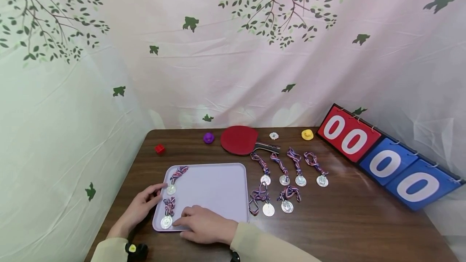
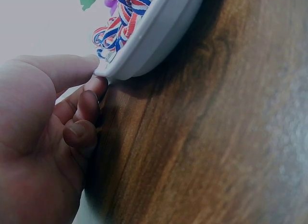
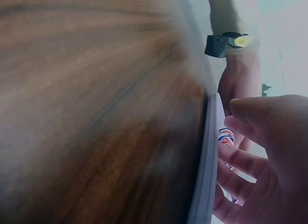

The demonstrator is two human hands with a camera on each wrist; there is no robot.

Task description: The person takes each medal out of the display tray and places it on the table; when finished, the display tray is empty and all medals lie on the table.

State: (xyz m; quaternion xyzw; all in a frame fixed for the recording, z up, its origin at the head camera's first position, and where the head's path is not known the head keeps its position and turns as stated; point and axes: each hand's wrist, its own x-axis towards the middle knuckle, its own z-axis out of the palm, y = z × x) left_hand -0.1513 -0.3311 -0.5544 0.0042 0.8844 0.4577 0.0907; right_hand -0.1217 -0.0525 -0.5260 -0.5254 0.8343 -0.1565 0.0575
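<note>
A pale lilac tray [image 1: 209, 197] lies on the table with two silver medals in its left part. My left hand [image 1: 141, 207] pinches the tray's left rim between thumb and fingers, as the left wrist view shows. Over the tray's front part, my right hand [image 1: 205, 225] reaches leftward, its index finger stretched to the edge of the lower medal [image 1: 166, 222]. That medal's striped ribbon [image 1: 169, 205] is bunched above it. The upper medal [image 1: 171, 189] has its ribbon [image 1: 178, 173] running up to the tray's back left corner. Nothing is gripped by the right hand.
Several more ribboned medals [image 1: 287, 206] lie right of the tray. Behind are a red table tennis paddle [image 1: 238, 140], a purple toy [image 1: 208, 138], a red cube [image 1: 159, 148], a poker chip [image 1: 274, 136] and a yellow duck [image 1: 307, 134]. A flip scoreboard [image 1: 386, 165] stands at the right.
</note>
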